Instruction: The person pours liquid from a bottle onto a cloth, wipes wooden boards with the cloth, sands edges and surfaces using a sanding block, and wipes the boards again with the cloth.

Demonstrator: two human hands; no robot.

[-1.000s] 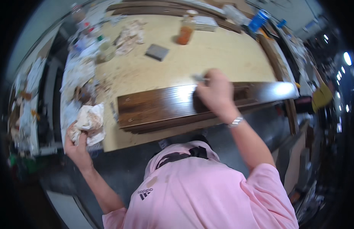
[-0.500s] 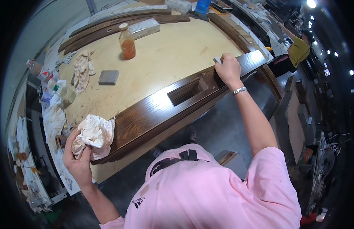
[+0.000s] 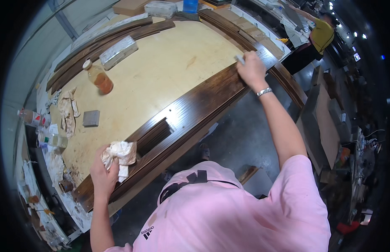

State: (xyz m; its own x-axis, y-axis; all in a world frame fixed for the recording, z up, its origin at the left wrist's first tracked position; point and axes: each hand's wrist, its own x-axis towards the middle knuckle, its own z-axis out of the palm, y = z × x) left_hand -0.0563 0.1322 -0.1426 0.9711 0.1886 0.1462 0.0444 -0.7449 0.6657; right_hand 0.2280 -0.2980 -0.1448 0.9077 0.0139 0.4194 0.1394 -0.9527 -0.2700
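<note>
left hand (image 3: 105, 173), closed on stained cloth (image 3: 122, 154), has come over dark board (image 3: 203, 103) beside slot (image 3: 156, 137); right hand (image 3: 252, 70), curled round small grey piece (image 3: 240, 59), nearer far end; work appears shifted rightward along board, beneath both hands.

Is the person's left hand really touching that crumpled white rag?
Touching. The head view shows it: the left hand grips the rag, its thumb lying right against the cloth, no gap between.
</note>
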